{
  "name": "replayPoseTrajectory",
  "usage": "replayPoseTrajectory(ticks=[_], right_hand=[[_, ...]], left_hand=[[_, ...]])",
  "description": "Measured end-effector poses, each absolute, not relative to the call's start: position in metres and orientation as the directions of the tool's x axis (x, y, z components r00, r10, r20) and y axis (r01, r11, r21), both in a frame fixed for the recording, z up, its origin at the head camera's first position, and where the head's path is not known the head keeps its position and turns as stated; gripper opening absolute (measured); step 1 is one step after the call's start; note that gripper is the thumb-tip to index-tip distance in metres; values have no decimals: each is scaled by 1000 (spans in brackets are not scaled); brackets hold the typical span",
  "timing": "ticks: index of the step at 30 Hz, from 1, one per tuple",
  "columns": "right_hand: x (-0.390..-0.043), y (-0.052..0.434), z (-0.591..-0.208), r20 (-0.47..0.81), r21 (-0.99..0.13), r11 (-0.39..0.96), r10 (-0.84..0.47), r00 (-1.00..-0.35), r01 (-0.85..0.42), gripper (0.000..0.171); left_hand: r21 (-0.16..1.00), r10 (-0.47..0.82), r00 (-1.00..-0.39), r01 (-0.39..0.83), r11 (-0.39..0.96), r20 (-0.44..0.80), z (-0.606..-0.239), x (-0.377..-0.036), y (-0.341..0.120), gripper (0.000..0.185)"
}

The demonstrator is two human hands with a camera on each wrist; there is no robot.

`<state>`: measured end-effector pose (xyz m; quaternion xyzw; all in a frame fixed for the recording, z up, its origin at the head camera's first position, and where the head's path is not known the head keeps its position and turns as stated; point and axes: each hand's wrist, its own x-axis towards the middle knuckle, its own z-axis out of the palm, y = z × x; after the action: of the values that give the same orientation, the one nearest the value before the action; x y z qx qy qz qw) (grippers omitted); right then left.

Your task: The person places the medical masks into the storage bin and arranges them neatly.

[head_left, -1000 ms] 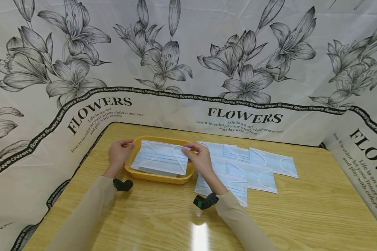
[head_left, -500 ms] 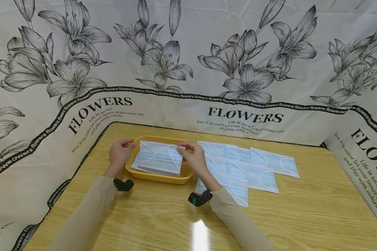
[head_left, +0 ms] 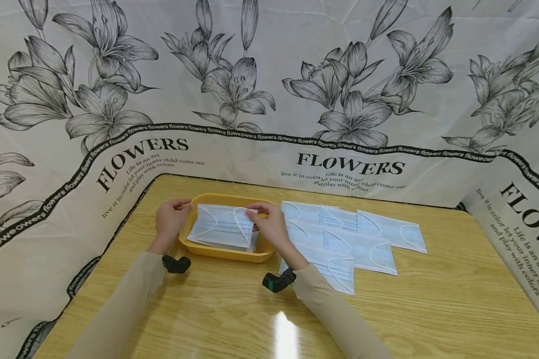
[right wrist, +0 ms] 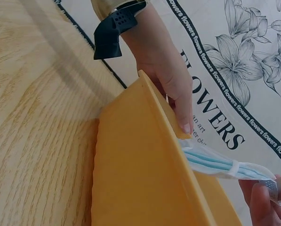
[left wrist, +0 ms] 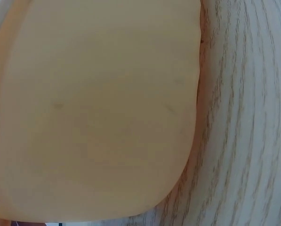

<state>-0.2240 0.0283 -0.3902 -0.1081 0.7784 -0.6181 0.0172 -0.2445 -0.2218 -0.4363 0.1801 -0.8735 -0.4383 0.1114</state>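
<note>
In the head view a light blue face mask [head_left: 217,227] with white ear loops lies over the inside of a yellow plastic tray [head_left: 226,255]. My right hand [head_left: 269,222] pinches the mask's upper right corner between thumb and fingers. Part of another grey-white sheet shows beneath it. At the tray's left end, my left hand [head_left: 172,219] holds the rim. The right wrist view shows the mask [right wrist: 225,165] edge-on above the rim, its pleats in blue lines, with the left hand [right wrist: 171,89] beyond. The tray's outer wall [left wrist: 98,117] fills most of the left wrist view.
Several more face masks [head_left: 364,252] lie overlapping on the wooden table [head_left: 453,299], just right of the tray. A flower-printed cloth [head_left: 251,109] stands behind the table and along its sides. Each wrist carries a black device [head_left: 279,280].
My right hand has moved left over the tray, carrying the mask with it, so more of the tray's right end shows. The left hand stays on the rim.
</note>
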Motion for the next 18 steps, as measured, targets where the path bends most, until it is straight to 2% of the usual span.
replayPoseTrajectory(ticks=[8, 18], right_hand=[[-244, 25, -425, 115, -964, 216, -192, -975, -156, 23], [-245, 24, -429, 125, -944, 281, -187, -974, -175, 19]], left_hand=[[805, -411, -911, -211, 555, 45, -437, -245, -222, 29], [803, -413, -909, -210, 558, 49, -439, -247, -223, 29]])
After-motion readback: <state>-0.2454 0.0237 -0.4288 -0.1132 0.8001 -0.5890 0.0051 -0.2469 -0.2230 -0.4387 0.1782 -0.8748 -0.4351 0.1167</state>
